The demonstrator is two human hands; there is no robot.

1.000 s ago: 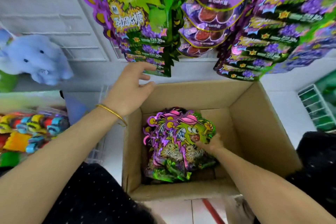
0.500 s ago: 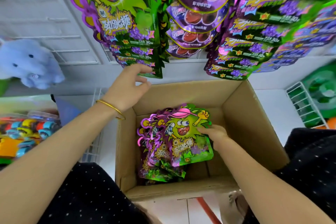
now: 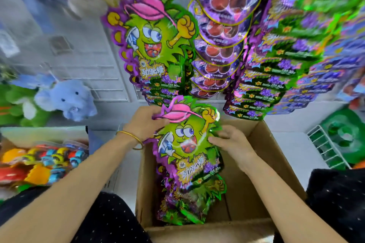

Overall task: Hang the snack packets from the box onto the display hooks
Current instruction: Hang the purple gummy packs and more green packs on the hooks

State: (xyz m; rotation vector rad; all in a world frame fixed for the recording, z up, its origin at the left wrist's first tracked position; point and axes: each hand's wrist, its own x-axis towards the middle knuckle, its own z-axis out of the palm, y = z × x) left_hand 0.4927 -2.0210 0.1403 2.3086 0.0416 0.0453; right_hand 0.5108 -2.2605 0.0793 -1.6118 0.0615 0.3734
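- Head view, centre of the frame: one snack packet (image 3: 187,148) held upright above the box (image 3: 276,163), face to the camera, just below the bunch already hanging.
- Left hand (image 3: 145,124), with a gold bangle (image 3: 130,138) at the wrist, pinching the packet's upper left edge beside the pink cap, fingers curled round it.
- Right hand (image 3: 230,140) laid against the packet's right edge, fingers close together and fairly straight. Gripping or only steadying: cannot tell.
- Lower centre, down inside the box: a loose pile of matching packets (image 3: 185,207), not yet hung.
- Upper centre: a thick bunch of the same green packets (image 3: 152,45) hanging face out.
- Just to the right, a column of purple packets (image 3: 221,31) with red rounds. Further right, dense blurred rows of purple-and-green packets (image 3: 276,77).
- Hooks hidden behind the hanging stock; none plainly seen.
- Judged from all this: well under way, with much already hanging. The packet in hand is out of the box but not on a hook, and a fair heap is left below. Likely next: raising the packet's top to the green bunch above.
- Left of the frame: a blue plush elephant (image 3: 65,100) and, below it, bagged bright toys (image 3: 45,160).
- Right edge: a white wire rack (image 3: 325,150).
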